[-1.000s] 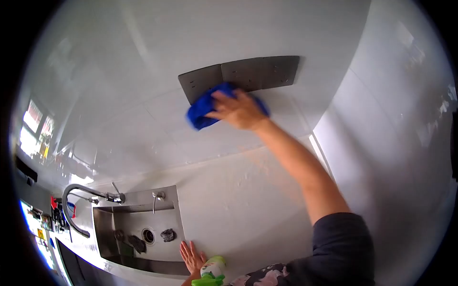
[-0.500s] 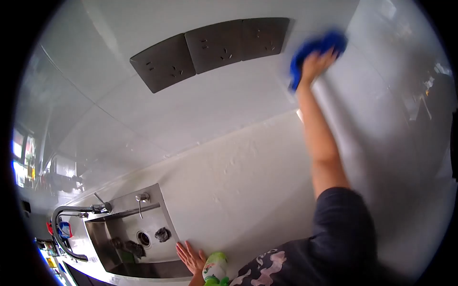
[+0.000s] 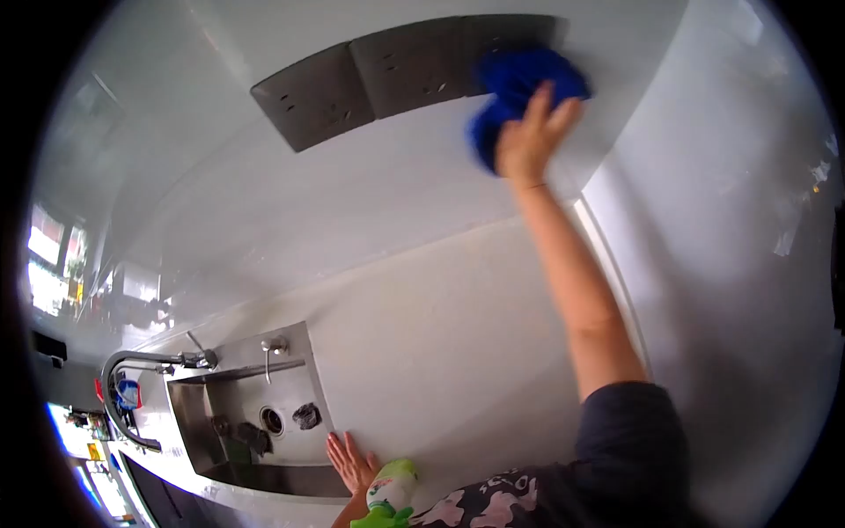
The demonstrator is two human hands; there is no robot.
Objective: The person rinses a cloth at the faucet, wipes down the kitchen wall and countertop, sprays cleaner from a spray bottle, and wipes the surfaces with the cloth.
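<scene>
Your right hand [image 3: 526, 150] grips bunched blue cloth [image 3: 526, 75] over dark-grey rectangular socket plates [image 3: 409, 72], one o'clock; left hand [image 3: 355, 468], seven o'clock, released.

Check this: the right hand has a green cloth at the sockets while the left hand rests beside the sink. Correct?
The cloth is blue, not green, in the head view. The right hand has it at the sockets while the left hand rests beside the sink.

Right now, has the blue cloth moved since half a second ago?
Yes, leftward: the blue cloth was past the right end of the socket panel; now it overlaps that end.
</scene>
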